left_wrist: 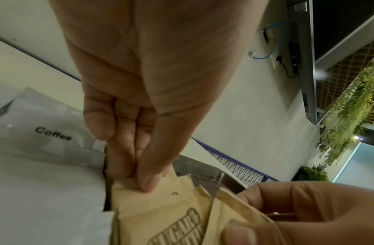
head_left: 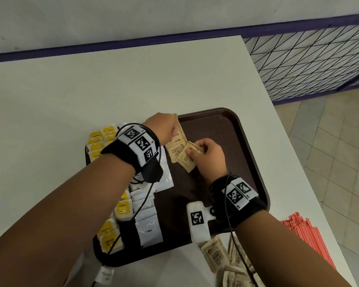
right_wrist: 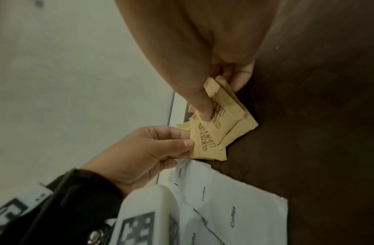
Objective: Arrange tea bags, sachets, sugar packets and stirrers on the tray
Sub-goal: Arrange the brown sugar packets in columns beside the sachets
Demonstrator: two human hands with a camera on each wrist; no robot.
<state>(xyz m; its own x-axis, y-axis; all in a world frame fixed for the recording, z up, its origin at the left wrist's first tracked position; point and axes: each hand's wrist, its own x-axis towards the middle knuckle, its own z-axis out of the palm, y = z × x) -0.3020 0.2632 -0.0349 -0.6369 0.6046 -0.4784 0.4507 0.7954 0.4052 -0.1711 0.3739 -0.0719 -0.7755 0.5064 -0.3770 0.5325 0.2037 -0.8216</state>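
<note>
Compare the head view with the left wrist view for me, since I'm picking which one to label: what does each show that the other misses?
Only the head view shows the yellow tea bags along the tray's left side, the red stirrers and loose sugar packets waiting on the table, and the tray rim.

Only the left wrist view shows the left thumb and fingers pinching a packet's top edge up close, plus a wall socket with a blue cable.

Both show the left hand, the right hand, the held sugar packets and a coffee sachet.
</note>
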